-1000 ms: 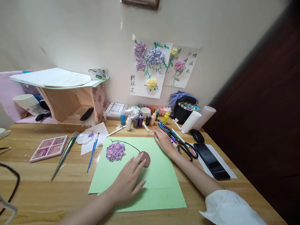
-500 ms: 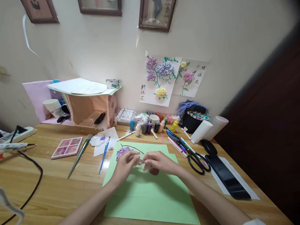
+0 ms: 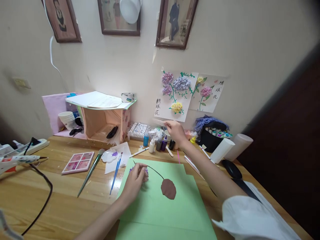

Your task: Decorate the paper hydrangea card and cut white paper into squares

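Observation:
My left hand (image 3: 136, 178) rests over the purple flower cluster (image 3: 131, 169) on the green paper (image 3: 150, 210). Its fingers are bent together, and whatever they hold, if anything, is hidden. To its right a thin dark stem line (image 3: 156, 171) curves down to a brown vase-like shape (image 3: 168, 189) lying flat on the paper. My right hand (image 3: 175, 131) is raised above the paint bottles, fingers closed on a pale, thin strip (image 3: 159, 122) that is blurred and partly see-through.
Paint bottles (image 3: 152, 145) line the back of the desk. Left of the paper lie brushes (image 3: 116, 173), a pink palette (image 3: 78, 162) and a glue gun (image 3: 20, 160) with its cord. A black phone-like slab (image 3: 246, 190) lies at right, partly behind my arm.
My hands have moved apart: the right one went up and away toward the back of the desk with the pale strip. The brown shape is now uncovered. The view has tilted up.

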`<control>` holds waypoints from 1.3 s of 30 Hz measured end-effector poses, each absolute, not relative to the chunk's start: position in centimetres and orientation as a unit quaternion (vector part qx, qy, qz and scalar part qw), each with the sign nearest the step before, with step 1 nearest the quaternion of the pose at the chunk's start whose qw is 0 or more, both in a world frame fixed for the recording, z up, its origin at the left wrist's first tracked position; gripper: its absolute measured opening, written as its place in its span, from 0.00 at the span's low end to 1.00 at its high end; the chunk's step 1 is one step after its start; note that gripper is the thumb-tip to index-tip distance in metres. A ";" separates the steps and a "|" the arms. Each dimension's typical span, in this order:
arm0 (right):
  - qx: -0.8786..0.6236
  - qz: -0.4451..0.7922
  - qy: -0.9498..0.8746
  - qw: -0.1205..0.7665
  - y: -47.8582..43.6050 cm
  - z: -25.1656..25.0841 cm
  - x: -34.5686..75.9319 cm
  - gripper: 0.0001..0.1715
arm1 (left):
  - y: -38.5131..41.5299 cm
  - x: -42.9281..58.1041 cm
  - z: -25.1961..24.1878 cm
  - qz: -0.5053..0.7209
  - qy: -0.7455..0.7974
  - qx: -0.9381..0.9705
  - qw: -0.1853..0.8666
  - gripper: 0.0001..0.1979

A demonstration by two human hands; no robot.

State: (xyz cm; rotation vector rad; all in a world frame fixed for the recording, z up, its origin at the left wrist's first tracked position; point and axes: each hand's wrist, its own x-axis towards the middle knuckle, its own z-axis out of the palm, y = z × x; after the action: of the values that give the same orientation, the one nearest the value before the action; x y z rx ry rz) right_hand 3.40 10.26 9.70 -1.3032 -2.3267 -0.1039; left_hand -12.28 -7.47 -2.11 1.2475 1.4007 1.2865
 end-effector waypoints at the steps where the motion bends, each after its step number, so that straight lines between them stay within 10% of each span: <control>1: -0.481 -0.050 -0.850 0.211 11.8 10.0 2.8 0.18 | -7.6 -12.2 -2.3 0.497 0.566 0.512 0.413 0.14; 16: -0.448 0.025 -0.878 -0.168 18.6 7.5 -2.6 0.16 | -9.1 -11.8 -0.7 0.363 0.635 0.614 0.296 0.21; 22: -0.449 0.038 -0.891 -0.059 18.8 10.5 -1.3 0.16 | -9.5 -12.0 -0.7 0.350 0.631 0.640 0.264 0.21; 29: -0.349 0.046 -0.892 0.284 7.4 6.4 6.9 0.29 | -9.8 -11.2 -1.8 0.268 0.540 0.780 0.167 0.17; 39: -0.271 0.114 -0.929 0.225 -3.7 -5.1 12.8 0.27 | -9.6 -10.3 -3.1 0.174 0.494 0.844 0.115 0.17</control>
State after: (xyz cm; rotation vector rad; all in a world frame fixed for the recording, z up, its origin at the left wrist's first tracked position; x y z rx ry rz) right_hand 12.84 -3.71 -5.07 -0.7462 -2.5629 0.3136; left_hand -10.35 -9.57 -3.05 2.4730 1.4464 0.5112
